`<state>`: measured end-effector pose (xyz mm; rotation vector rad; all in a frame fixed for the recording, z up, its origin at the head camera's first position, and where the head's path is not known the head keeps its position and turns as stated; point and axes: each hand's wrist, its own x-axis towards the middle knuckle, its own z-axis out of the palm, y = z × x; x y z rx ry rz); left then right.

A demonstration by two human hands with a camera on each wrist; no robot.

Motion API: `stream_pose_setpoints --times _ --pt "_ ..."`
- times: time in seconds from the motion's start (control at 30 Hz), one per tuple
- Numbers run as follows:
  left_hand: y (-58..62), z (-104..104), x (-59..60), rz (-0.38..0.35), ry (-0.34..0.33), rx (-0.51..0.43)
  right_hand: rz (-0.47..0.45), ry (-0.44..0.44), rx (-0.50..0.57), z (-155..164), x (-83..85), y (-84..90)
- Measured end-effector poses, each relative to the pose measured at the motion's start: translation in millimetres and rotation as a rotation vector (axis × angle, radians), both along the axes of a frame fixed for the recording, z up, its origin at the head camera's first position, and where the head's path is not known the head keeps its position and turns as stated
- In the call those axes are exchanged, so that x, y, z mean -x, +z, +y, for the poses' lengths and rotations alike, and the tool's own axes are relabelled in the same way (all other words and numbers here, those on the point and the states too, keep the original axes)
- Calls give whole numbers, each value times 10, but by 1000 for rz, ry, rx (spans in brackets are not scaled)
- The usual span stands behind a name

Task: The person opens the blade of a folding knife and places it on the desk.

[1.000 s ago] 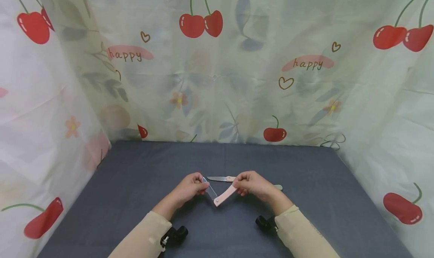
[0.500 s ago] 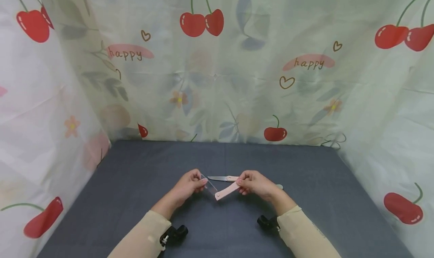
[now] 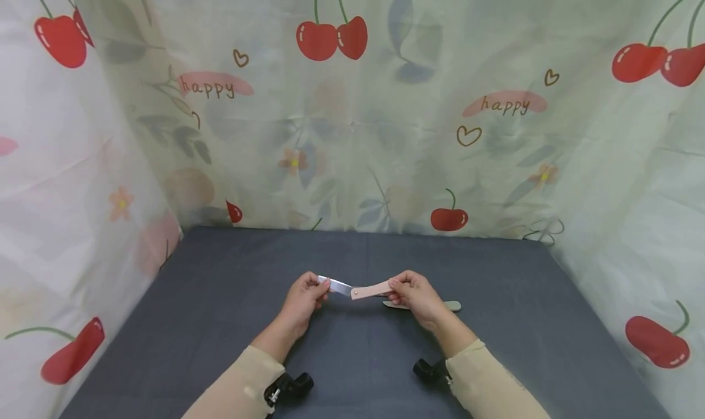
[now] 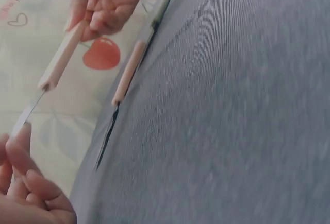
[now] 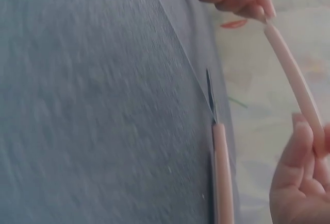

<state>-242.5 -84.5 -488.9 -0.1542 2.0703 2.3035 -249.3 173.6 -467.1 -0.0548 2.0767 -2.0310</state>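
Observation:
A folding knife with a pink handle point(image 3: 372, 290) is held up over the table between both hands, its blade point(image 3: 339, 288) swung out almost in line with the handle. My left hand point(image 3: 302, 303) pinches the blade between thumb and fingers. At the other side, my right hand point(image 3: 417, 298) grips the far end of the handle. Below, a second pink-handled knife point(image 4: 129, 73) lies unfolded on the cloth; in the head view the held knife and right hand mostly cover it. Beside it lies a green-handled knife point(image 3: 453, 306), partly behind the right hand.
Dark grey cloth point(image 3: 220, 321) covers the table. Curtains point(image 3: 352, 125) printed with cherries and flowers enclose it at the back and both sides. A black wrist mount point(image 3: 289, 387) sits at the left sleeve, another mount point(image 3: 431, 371) at the right.
The held knife has straightened from a V shape to nearly a line, its pivot rising toward the hands. The green knife's blade has come into view.

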Motion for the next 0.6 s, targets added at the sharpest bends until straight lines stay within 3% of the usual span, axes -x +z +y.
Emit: stream_pose_setpoints --times 0.33,0.6 --pt "1 125 -6 -28 132 -222 -11 -205 136 -144 -14 -36" --pt "-3 192 -36 -19 206 -309 -15 -235 183 -195 -14 -71"
